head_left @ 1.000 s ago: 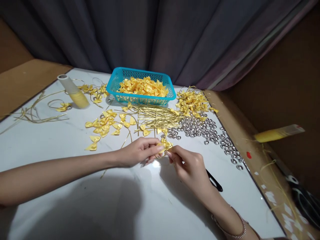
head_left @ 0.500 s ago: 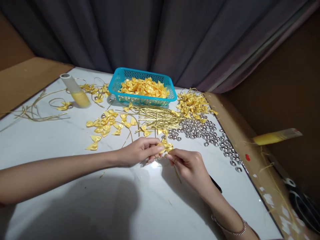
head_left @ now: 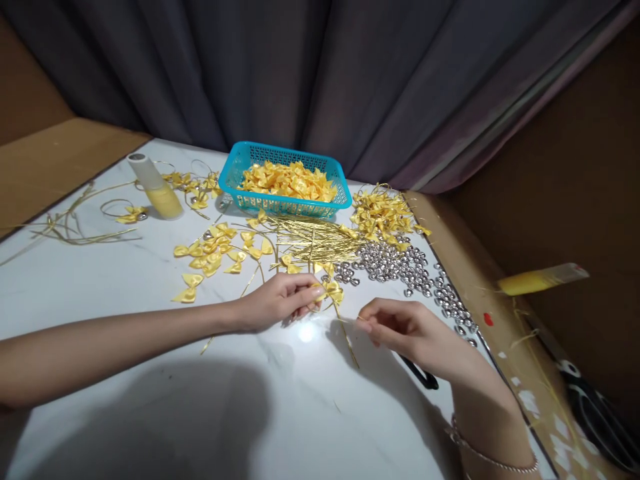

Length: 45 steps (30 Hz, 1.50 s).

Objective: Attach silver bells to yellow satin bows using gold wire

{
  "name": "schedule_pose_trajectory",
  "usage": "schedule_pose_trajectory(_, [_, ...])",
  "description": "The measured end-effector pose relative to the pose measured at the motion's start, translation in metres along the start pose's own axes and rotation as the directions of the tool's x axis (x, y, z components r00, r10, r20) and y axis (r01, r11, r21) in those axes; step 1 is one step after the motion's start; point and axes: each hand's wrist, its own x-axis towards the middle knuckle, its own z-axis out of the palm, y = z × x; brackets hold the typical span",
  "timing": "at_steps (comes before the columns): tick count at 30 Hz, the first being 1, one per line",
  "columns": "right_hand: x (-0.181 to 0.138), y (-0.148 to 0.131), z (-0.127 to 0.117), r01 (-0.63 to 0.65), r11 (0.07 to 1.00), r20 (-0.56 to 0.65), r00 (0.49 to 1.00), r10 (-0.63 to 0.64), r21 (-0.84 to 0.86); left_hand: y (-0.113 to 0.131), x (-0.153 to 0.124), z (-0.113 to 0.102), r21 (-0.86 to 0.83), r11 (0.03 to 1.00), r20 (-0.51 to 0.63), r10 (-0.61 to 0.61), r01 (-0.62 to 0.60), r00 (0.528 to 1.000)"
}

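Near the table's middle, my left hand (head_left: pixel 280 301) pinches a yellow satin ribbon bow (head_left: pixel 335 292) between thumb and fingers. A gold cord (head_left: pixel 349 340) slants down from the bow toward the front. Just to its right, my right hand (head_left: pixel 403 330) is closed in a pinch, apart from the bow. What looks like a thin yellow thread shows at its fingertips; its full run is too faint to follow. Beyond my hands lie a bundle of gold cords (head_left: pixel 317 240), loose yellow bows (head_left: pixel 213 250) and many silver beads (head_left: pixel 393 261).
A blue basket (head_left: pixel 285 200) of yellow bows stands at the back. Finished-looking corded bows (head_left: pixel 383 210) are heaped to its right. A thread cone (head_left: pixel 159 190) stands at left, another thread cone (head_left: pixel 543 279) lies off the right side. Black-handled scissors (head_left: pixel 595 413) rest at lower right.
My right hand has moved right, away from the bow it was touching, uncovering the cord below. My left hand keeps hold of the bow in nearly the same place.
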Motion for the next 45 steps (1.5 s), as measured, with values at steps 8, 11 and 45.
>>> schedule_pose_trajectory(8, [-0.001,-0.006,-0.009,-0.05,0.978,0.027,0.999,0.046,0.201,0.001,0.004,-0.001,0.032,0.991,-0.073,0.133,-0.131,0.988])
schedule_pose_trajectory(11, [-0.002,-0.002,-0.011,-0.057,0.96,0.035,0.998,0.049,0.276,0.001,0.004,-0.003,0.058,0.991,-0.096,0.129,-0.124,0.987])
schedule_pose_trajectory(45, [0.04,-0.006,0.032,0.398,0.253,0.11,0.694,-0.711,-0.882,0.002,0.002,-0.002,0.381,0.87,0.162,0.269,-0.312,0.949])
